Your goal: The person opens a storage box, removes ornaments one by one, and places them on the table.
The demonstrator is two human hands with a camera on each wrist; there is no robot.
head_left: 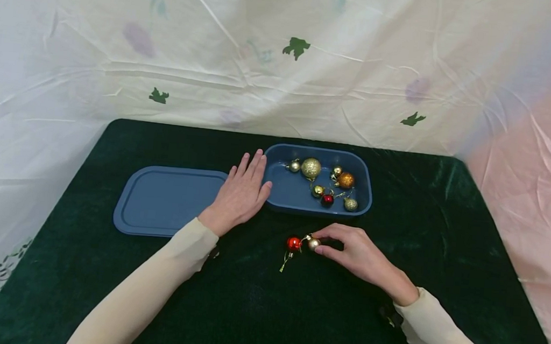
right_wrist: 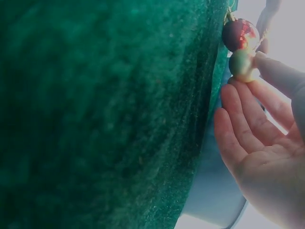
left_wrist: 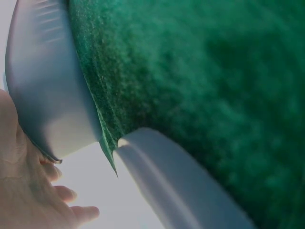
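Note:
A blue tray (head_left: 280, 200) sits at the back middle of the green cloth and holds several small baubles, among them a large gold glitter ball (head_left: 311, 168) and an orange one (head_left: 346, 180). My left hand (head_left: 242, 191) lies flat on the cloth with straight fingers, its fingertips against the tray's left wall (left_wrist: 43, 95). My right hand (head_left: 352, 251) pinches a small silver-gold bauble (head_left: 314, 243) (right_wrist: 243, 65) on the cloth in front of the tray. A red bauble (head_left: 293, 243) (right_wrist: 239, 34) with a gold string lies touching it on its left.
A blue lid (head_left: 166, 200) lies flat to the left of the tray, beside my left hand. The green velvet cloth (head_left: 265, 301) covers the table. A white sheet with green leaf prints (head_left: 295, 46) hangs behind and at both sides.

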